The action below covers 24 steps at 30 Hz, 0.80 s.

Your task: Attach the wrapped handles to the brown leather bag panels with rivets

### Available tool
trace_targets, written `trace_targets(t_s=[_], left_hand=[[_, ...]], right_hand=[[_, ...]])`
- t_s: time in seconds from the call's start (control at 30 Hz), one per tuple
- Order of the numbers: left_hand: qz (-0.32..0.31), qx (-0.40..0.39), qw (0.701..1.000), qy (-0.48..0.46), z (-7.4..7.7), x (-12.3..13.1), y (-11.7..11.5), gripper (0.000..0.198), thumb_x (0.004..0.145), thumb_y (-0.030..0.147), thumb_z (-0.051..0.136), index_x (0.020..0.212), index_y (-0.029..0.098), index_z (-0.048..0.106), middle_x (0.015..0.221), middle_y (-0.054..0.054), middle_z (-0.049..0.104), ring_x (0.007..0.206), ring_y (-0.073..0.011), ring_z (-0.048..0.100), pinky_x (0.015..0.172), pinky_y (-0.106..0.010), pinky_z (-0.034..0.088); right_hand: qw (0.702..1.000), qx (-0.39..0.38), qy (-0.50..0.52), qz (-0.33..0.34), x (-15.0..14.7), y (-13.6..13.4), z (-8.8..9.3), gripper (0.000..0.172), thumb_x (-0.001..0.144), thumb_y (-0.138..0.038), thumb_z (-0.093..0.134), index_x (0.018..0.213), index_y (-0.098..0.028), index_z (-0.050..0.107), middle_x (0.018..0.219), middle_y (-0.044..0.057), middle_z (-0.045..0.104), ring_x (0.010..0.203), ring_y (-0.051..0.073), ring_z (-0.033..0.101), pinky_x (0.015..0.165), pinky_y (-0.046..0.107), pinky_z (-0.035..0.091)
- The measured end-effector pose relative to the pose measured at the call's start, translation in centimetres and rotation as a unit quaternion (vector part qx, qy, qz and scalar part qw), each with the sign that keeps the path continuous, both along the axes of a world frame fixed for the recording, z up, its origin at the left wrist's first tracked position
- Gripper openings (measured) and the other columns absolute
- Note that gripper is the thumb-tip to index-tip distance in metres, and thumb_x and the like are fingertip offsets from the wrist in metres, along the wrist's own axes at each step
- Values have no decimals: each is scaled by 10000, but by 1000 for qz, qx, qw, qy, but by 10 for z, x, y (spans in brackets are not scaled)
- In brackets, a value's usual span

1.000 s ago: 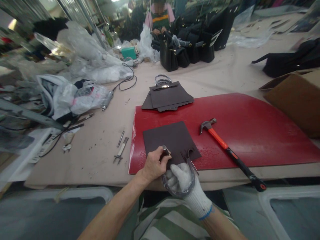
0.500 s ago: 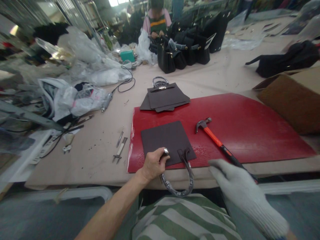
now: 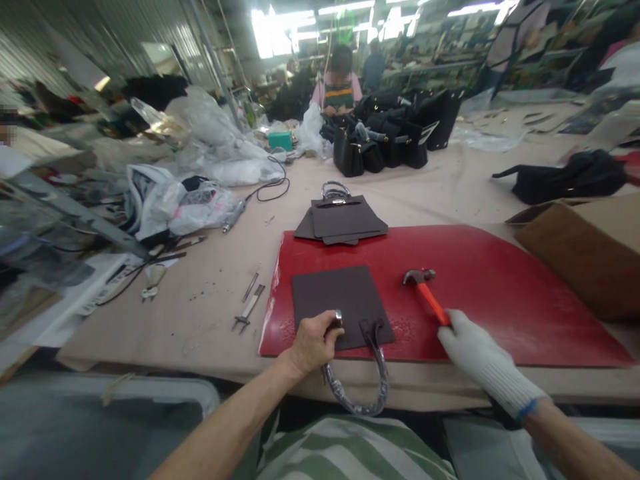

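Two hands: both mine, low in the head view, working at the near edge of the bench (image 3: 210,313).
Left hand (image 3: 314,343): bare, fingers closed on the near edge of the dark leather panel (image 3: 336,301), pinching a small metal fitting (image 3: 338,317) against it; I judge this grip pins the panel flat.
Handle (image 3: 360,393): plastic-wrapped loop fixed to the panel, hanging over the bench edge toward my lap, so it stays clear of the work surface.
Right hand (image 3: 473,353): in a white knit glove, fingers curled round the orange shaft of the hammer (image 3: 424,288); the grip end is hidden under the glove, the steel head rests on the mat.
Red mat (image 3: 500,287): carries panel and hammer, likely as a firm striking surface.
Small tools (image 3: 249,303): thin metal pieces left of the mat; too small to identify.
Stack of panels (image 3: 345,220): beyond the mat, a metal clasp on top.
Cardboard box (image 3: 590,247): right, cut off by the frame.
Far end: black handbags (image 3: 390,133), plastic wrapping (image 3: 210,133), a seated person (image 3: 340,87), all blurred.
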State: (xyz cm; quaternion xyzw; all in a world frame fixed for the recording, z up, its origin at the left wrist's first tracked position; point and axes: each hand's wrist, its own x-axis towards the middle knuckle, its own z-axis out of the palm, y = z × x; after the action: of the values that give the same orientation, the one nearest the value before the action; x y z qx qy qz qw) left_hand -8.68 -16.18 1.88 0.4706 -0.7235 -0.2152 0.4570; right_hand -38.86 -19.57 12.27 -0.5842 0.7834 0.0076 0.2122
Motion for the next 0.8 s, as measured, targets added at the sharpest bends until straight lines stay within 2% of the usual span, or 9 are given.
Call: trace_targets(t_s=[0.07,0.13,0.2,0.27,0.33,0.4,0.5,0.67,0.8], left_hand=[[0,7,1000,-1,0,0,-1,139,858,152,599,987,204,607,861,-27,722,773,-177,716,717,-257,564],[-1,11,1000,0,0,-1,-1,136,856,151,599,981,205,606,856,-25,716,777,-178,714,716,-257,557],[0,11,1000,5,2,-1,-2,138,854,147,597,978,206,606,855,-24,715,780,-179,713,717,-257,552],[6,11,1000,6,3,-1,-1,135,854,150,596,976,205,607,852,-26,717,774,-182,712,715,-260,549],[10,10,1000,2,3,-2,-1,134,854,151,592,976,203,606,847,-29,717,763,-186,711,707,-264,546],[7,9,1000,-1,2,-2,0,133,856,151,589,977,203,602,841,-28,718,752,-186,710,694,-263,543],[5,3,1000,2,0,-2,0,135,855,151,589,979,203,598,841,-25,715,746,-181,707,685,-260,537],[5,15,1000,-5,-4,-1,0,134,858,163,603,984,205,605,853,-25,706,771,-179,701,718,-266,535],[7,20,1000,-13,-6,-2,0,179,854,154,596,1025,206,615,866,-27,716,770,-181,704,704,-268,538]], right_hand=[[984,-22,-170,-52,10,9,20,194,956,-372,442,987,-187,493,640,-22,440,524,147,460,491,276,355],[924,-33,-373,-75,21,24,41,335,924,-541,506,966,-210,477,615,-61,367,451,105,344,413,237,290],[884,-28,-466,-33,30,38,58,443,896,-631,534,1055,-219,514,639,-55,424,467,107,394,420,231,339],[904,-55,-420,50,37,49,69,484,909,-661,503,1080,-210,550,672,-17,518,532,141,505,464,251,410],[939,-114,-300,126,43,55,72,475,914,-652,489,999,-195,587,701,29,587,599,176,572,507,274,447],[950,-160,-198,182,48,57,75,423,907,-610,505,885,-199,601,706,49,622,606,191,589,528,291,453],[937,-200,-146,245,57,60,83,363,942,-523,477,771,-216,567,659,32,627,566,181,595,520,288,430],[893,-347,-151,242,65,66,85,282,1011,-441,424,990,-216,593,574,-23,579,473,154,566,513,265,432],[875,-337,10,346,60,60,76,296,983,-375,410,835,-211,607,576,31,627,434,203,573,425,295,357]])
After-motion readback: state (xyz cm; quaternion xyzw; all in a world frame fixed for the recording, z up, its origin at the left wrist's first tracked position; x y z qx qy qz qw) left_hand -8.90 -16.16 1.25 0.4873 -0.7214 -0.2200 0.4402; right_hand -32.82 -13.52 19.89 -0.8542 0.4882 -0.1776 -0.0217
